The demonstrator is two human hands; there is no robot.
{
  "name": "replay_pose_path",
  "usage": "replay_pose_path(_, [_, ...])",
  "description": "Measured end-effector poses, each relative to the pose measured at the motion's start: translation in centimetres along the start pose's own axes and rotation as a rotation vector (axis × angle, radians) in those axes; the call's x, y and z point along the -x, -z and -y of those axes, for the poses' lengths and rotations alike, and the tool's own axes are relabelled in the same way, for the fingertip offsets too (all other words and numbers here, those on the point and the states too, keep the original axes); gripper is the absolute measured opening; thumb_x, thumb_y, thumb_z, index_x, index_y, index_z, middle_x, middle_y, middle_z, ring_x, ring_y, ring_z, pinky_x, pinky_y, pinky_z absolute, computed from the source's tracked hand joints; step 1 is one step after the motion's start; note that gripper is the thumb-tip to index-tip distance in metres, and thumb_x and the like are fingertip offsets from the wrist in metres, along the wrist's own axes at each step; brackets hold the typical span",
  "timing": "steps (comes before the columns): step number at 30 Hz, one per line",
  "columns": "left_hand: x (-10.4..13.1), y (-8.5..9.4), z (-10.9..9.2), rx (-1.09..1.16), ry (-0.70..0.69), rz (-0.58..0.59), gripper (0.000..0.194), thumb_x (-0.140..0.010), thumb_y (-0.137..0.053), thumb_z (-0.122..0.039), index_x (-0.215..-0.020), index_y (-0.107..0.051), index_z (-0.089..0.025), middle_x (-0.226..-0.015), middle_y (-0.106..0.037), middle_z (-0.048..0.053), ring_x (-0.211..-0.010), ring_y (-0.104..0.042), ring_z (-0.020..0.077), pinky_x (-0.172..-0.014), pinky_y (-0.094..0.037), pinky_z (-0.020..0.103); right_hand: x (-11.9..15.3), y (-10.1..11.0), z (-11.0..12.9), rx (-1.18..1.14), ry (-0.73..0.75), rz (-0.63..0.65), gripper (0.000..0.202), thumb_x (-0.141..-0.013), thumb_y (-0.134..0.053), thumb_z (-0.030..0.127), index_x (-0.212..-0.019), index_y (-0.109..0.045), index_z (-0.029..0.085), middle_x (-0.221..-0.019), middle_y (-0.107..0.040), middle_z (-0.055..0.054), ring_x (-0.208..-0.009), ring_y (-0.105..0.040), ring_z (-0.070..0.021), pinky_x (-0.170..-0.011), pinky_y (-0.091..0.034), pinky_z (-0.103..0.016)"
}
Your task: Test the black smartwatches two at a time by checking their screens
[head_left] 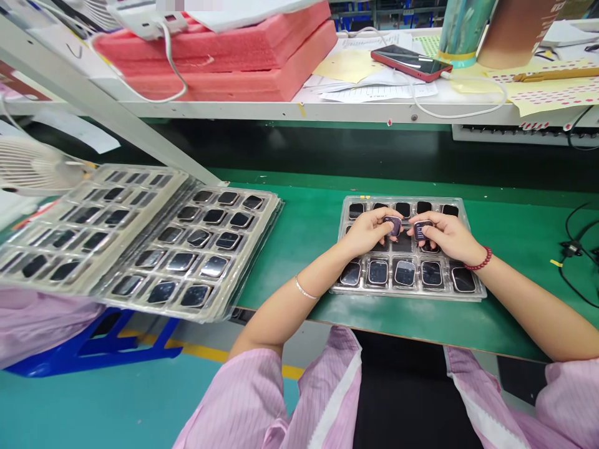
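Over a clear plastic tray (402,295) of square smartwatch bodies, both my hands are raised close together. My left hand (369,232) pinches one smartwatch body (393,226), its dark face turned up. In my right hand (447,234) is a second smartwatch body (420,231), with small light text on its screen. The two held pieces are a little apart. Below them, rows of dark-faced watch bodies, such as the front-row watch body (405,273), sit in the tray's pockets. My hands hide part of the middle row.
To the left stand stacked trays (206,215) of more watch bodies, reaching past the bench's front edge. A fan (37,165) is at far left. Black cables (573,249) lie at right. The shelf above carries red foam blocks (219,56), a phone (412,62) and papers.
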State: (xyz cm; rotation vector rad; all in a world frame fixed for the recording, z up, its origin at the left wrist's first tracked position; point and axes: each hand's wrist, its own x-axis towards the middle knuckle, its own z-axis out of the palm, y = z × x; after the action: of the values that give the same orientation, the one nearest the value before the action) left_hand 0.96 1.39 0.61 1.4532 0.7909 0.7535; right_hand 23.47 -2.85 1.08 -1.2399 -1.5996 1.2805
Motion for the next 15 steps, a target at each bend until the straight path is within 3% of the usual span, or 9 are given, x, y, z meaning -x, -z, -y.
replay_pose_path(15, [0.02,-0.01,0.17,-0.016,-0.01,0.002,0.027,-0.086,-0.06,-0.021,-0.111,-0.067,-0.013,-0.092,-0.072,0.007,-0.07,-0.072,0.0137,-0.05,-0.048,0.017,0.02,0.01,-0.19,0.005,-0.023,-0.01,0.03,-0.088,-0.06,0.03,-0.113,-0.072,0.019,-0.097,-0.078,-0.009,-0.062,-0.069,-0.0147,-0.046,-0.051,-0.022])
